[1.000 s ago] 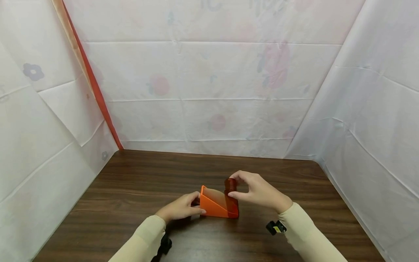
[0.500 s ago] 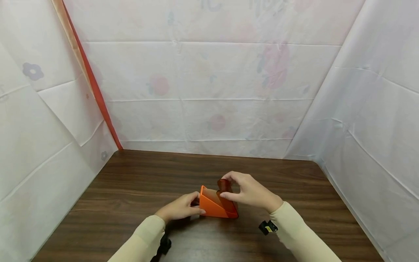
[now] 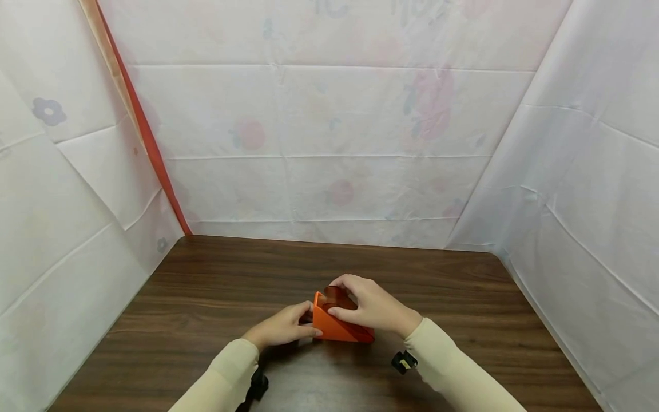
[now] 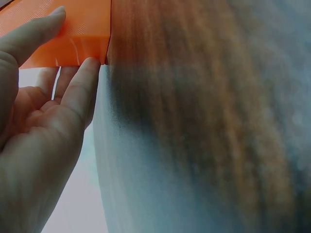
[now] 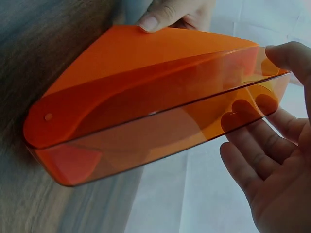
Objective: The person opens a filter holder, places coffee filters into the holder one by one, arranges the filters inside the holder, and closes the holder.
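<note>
A small orange wedge-shaped box (image 3: 328, 327) stands on the table with a see-through reddish-brown lid (image 3: 337, 296), hinged at its low right end. In the right wrist view the hinge pin shows on the lid's (image 5: 155, 119) side, and the lid slants close over the box (image 5: 131, 53). My left hand (image 3: 282, 327) holds the box's tall left end, thumb on the near side in the left wrist view, fingers at the far side. My right hand (image 3: 372, 305) grips the lid's free end between thumb and fingers. What the box contains cannot be made out.
The dark wood-grain table (image 3: 247, 269) surrounds the box. White printed sheets (image 3: 319, 126) hang at the back and both sides, with a red strip (image 3: 149, 137) at the back left corner. A small black device (image 3: 404, 361) sits at the right wrist.
My right hand has swung the lid leftward and down, from upright to a low slant over the box. The left hand and the box have stayed in place.
</note>
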A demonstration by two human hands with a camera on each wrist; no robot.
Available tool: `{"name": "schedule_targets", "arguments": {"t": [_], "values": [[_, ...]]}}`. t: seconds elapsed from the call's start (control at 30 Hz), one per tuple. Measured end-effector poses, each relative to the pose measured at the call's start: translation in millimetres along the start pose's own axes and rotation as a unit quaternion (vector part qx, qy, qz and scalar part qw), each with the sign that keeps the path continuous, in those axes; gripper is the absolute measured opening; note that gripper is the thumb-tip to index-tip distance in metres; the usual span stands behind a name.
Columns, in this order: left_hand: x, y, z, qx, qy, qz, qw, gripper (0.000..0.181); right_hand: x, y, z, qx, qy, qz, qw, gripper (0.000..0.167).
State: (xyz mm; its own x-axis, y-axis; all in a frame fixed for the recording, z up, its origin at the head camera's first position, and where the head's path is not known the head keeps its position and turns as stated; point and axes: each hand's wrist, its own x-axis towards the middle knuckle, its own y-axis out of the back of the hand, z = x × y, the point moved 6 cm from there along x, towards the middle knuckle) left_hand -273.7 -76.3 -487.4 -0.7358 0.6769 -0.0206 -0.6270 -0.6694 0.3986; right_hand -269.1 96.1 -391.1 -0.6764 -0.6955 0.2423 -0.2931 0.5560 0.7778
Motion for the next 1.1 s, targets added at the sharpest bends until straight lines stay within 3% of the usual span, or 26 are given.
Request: {"name": "schedule_targets", "arguments": {"t": [0.23, 1.1], "values": [[0.1, 0.2, -1.2, 0.010, -0.001, -0.002, 0.9999, 0.029, 4.3, -7.8, 0.2, -0.022, 0.003, 0.004, 0.9997, 0.042], [-4.0, -0.7, 2.8, 0.019, -0.011, 0.001, 0.9998, 0.029, 9.9, -21.0, -2.8, -0.018, 0.005, 0.000, 0.9998, 0.041]]}}
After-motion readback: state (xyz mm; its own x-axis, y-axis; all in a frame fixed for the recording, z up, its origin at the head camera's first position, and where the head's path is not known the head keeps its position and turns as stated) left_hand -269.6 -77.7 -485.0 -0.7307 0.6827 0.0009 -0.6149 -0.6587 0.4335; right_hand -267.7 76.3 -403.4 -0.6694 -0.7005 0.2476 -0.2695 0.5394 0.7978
